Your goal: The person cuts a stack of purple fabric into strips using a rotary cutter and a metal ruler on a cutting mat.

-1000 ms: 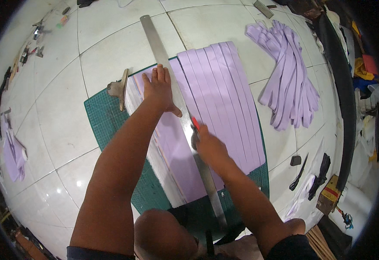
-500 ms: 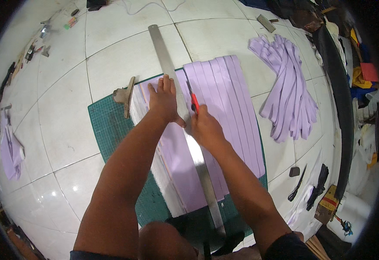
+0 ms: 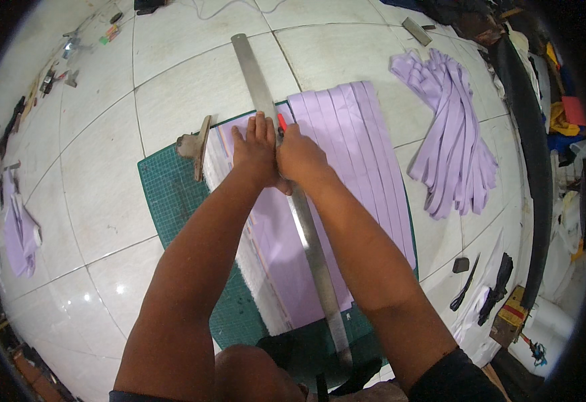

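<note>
My left hand (image 3: pixel 255 154) lies flat with fingers stretched out, pressing on a long metal ruler (image 3: pixel 313 258) and the lilac cloth (image 3: pixel 276 268) beneath. Close beside it, my right hand (image 3: pixel 302 157) is closed around a red-handled utility knife (image 3: pixel 281 122) at the ruler's right edge; the blade is hidden. To the right of the ruler, the cloth is divided into several long parallel strips (image 3: pixel 346 134). A white fleecy edge runs down the cloth's left side. Under everything is a green cutting mat (image 3: pixel 172 184), and a metal clamp (image 3: pixel 198 149) sits at the cloth's upper left edge.
A bundle of lilac strips (image 3: pixel 450 141) lies on the tiled floor at the right. Below it are black scissors (image 3: pixel 465 285) and a small dark block (image 3: pixel 461 265). More lilac cloth (image 3: pixel 20 231) lies far left. A long black roll (image 3: pixel 534 167) borders the right side.
My right hand with the knife has moved up and left along the ruler, right up to my left hand. The left hand stays on the ruler. The view has shifted slightly.
</note>
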`<action>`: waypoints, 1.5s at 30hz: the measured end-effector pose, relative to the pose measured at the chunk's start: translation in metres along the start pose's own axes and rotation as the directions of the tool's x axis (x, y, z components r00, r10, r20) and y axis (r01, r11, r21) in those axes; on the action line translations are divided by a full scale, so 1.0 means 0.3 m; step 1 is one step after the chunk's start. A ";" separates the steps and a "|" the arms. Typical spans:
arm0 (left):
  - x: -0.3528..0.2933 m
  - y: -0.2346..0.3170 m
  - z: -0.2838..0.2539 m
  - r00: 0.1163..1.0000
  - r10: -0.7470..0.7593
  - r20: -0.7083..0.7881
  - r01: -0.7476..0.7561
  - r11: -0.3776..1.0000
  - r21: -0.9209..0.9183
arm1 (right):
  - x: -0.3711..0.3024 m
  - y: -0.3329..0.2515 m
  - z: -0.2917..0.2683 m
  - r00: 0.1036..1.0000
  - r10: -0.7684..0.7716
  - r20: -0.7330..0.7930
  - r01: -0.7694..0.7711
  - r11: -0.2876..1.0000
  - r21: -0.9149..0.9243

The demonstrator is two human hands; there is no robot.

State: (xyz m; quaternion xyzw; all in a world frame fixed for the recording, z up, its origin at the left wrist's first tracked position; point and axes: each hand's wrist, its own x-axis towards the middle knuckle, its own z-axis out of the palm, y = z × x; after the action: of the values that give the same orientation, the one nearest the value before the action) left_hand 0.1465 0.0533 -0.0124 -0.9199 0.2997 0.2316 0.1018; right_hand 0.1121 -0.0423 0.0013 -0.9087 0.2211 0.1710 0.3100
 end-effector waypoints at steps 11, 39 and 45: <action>0.003 -0.003 -0.005 0.999 0.015 0.044 -0.018 0.997 0.069 | -0.394 0.209 0.004 0.960 0.110 0.259 -0.112 0.994 -0.005; 0.242 0.000 -0.091 0.923 -0.002 -0.386 -0.026 0.997 -0.068 | -1.288 0.685 0.111 0.893 0.449 0.029 -0.429 0.831 0.355; 0.337 -0.091 -0.050 0.957 -0.055 -0.284 -0.075 0.901 -0.428 | -1.339 0.705 0.161 0.880 0.474 0.025 -0.439 0.792 0.425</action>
State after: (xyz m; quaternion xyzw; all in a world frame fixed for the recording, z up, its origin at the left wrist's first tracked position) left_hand 0.2404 0.0194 -0.0473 -0.9416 0.2569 0.1562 -0.1515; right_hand -0.3426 -0.0428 0.0417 -0.7467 0.4777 0.1518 0.4373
